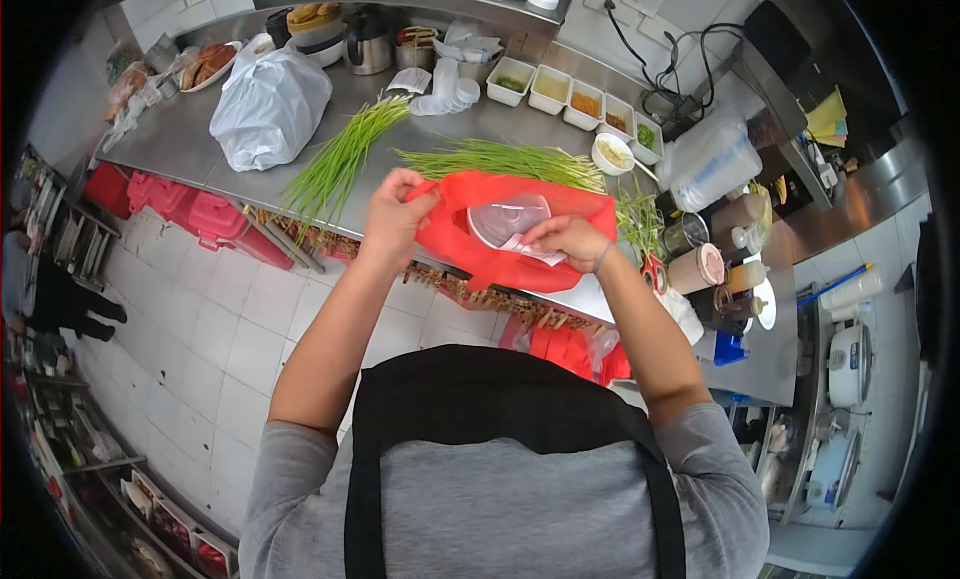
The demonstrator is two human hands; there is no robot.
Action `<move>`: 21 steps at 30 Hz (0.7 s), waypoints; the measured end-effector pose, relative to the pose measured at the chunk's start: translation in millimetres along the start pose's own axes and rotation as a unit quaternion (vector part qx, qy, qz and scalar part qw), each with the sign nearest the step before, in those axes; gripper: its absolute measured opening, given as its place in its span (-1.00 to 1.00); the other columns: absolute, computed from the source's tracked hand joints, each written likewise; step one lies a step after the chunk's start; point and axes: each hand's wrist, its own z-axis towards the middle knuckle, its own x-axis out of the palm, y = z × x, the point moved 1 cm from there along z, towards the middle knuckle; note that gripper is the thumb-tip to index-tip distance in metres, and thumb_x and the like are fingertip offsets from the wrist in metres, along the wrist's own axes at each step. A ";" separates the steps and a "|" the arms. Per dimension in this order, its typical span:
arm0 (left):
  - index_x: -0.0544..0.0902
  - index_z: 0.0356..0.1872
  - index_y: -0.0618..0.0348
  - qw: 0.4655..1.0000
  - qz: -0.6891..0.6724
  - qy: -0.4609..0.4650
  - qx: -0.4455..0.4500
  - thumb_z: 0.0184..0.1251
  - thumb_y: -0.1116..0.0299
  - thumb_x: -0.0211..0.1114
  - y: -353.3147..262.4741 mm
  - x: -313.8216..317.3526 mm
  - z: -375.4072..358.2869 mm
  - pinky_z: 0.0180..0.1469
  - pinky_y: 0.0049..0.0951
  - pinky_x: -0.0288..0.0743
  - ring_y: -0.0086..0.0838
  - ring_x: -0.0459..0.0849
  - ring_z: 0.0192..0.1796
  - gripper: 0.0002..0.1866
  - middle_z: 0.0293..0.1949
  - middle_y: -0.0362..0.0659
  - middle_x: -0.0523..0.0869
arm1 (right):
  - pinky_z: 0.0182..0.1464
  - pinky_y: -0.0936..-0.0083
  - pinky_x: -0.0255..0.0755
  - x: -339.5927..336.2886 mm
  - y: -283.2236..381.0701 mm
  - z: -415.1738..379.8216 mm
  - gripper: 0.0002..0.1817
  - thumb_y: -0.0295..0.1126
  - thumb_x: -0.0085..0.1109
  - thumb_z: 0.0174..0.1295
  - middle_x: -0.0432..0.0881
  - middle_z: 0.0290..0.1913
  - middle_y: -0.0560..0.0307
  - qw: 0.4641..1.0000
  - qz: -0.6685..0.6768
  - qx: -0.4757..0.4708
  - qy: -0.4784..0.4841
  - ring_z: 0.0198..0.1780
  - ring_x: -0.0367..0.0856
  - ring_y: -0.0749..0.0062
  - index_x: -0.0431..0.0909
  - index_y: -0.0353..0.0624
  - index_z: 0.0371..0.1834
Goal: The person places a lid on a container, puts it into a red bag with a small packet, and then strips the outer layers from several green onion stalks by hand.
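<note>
A red carrier bag [455, 241] lies at the front edge of the steel counter, its mouth spread. Inside it sits a round bowl with a clear lid [508, 217]. My left hand [393, 219] is closed on the left edge of the bag, thumb and fingers pinching the red material. Over the right part of the bag my right hand [572, 243] is closed on a small white paper slip [532, 249], which lies against the near side of the bowl. Long green chives [500, 161] are spread right behind the bag.
Another bunch of chives [345, 157] and a full white plastic bag [268, 107] lie to the left. Several tubs of chopped ingredients [549, 89] line the back. Sauce bottles [745, 276] and red-handled scissors [653, 275] are at the right. Another person [60, 299] stands far left.
</note>
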 end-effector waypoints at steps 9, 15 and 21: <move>0.50 -0.23 0.17 0.988 0.055 0.138 -0.033 0.31 0.38 0.19 -41.3 26.3 -23.0 -0.24 -0.66 0.35 -0.72 0.44 -0.39 -0.89 -0.46 -0.34 0.54 | -0.25 0.50 0.57 6.5 4.6 28.8 -0.86 -0.71 0.22 -0.04 0.67 -0.29 0.00 0.986 -0.041 -0.047 -0.152 -0.31 0.66 0.37 0.62 -0.38 -0.36; 0.48 -0.18 0.16 0.984 0.092 0.155 0.007 0.32 0.40 0.15 -53.6 32.1 -32.7 -0.09 -0.58 0.33 -0.65 0.48 -0.30 -0.88 -0.44 -0.30 0.54 | -0.18 0.35 0.51 15.6 -6.7 32.6 -0.78 -0.64 0.17 -0.05 0.65 -0.31 -0.03 0.828 -0.407 -0.236 -0.305 -0.27 0.62 0.20 0.67 -0.13 -0.33; 0.47 -0.11 0.20 0.993 0.044 0.107 0.019 0.30 0.50 0.10 -56.4 34.2 -35.7 -0.18 -0.54 0.37 -0.58 0.49 -0.37 -0.84 -0.38 -0.24 0.54 | 0.10 0.06 0.25 47.8 1.5 -1.9 -0.56 -0.04 0.11 0.14 0.36 0.17 -0.14 0.680 -0.659 -0.184 -0.263 0.18 0.26 -0.10 0.54 0.02 0.04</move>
